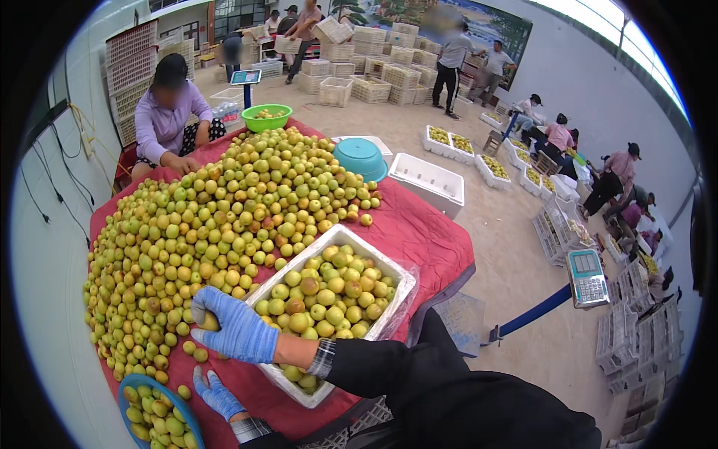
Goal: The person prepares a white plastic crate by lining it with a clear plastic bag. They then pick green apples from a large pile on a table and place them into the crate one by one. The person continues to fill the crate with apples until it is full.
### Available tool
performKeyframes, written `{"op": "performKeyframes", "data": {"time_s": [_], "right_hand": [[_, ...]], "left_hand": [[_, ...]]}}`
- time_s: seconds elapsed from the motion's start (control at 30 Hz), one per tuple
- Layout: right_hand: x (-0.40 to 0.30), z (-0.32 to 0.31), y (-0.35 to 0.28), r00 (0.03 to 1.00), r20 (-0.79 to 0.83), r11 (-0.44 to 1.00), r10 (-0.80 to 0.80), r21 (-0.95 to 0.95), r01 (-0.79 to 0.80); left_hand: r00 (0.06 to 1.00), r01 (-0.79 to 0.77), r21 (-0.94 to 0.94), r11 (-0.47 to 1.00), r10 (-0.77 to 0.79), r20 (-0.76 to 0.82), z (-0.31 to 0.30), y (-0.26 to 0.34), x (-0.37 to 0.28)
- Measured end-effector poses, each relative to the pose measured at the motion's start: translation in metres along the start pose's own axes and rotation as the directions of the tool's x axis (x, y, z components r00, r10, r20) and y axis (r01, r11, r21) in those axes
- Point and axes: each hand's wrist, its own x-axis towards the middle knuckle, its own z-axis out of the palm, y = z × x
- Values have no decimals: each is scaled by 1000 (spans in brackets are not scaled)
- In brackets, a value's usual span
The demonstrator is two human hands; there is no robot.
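Observation:
My right hand (pixel 235 328), in a blue knitted glove with grey fingertips, grips a small round yellow-green fruit (pixel 210 321) between thumb and fingers. It is beside the near left edge of a white foam box (pixel 401 275) filled with similar fruits, some with brown or reddish patches. My left hand (pixel 217 394), gloved alike, is low over the red cloth (pixel 280 401) with its fingers apart, holding nothing visible. It lies between the foam box and a blue basin (pixel 124 387) of fruits. A large heap of the same fruits (pixel 224 213) covers the cloth beyond my hands.
Across the heap a person in a lilac shirt (pixel 196 101) touches its edge. A green bowl (pixel 269 118), an upturned teal basin (pixel 359 157) and an empty foam box (pixel 429 182) stand farther off. A scale display (pixel 587 278) is at right. Other people and crates (pixel 370 90) fill the background.

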Motion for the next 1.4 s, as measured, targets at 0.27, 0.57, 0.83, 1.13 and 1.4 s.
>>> {"op": "performKeyframes", "data": {"time_s": [0.27,0.57,0.83,1.13,1.4], "right_hand": [[-261,-345,-9,356,-818,892,451,430,-142],[-331,-526,129,130,-778,718,615,621,314],[-233,-667,185,83,-742,741,666,670,43],[-201,-313,-4,939,-135,443,316,897,-20],[-130,98,78,760,204,732,617,205,-650]], "left_hand": [[987,-43,270,962,-1,161,-6,-23,-4],[922,-386,580,718,298,245,-16,29,-72],[991,-114,566,816,55,121,-36,-25,-53],[971,68,657,750,100,-215,-40,-5,-33],[990,58,625,778,33,-134,-30,11,3]]}}
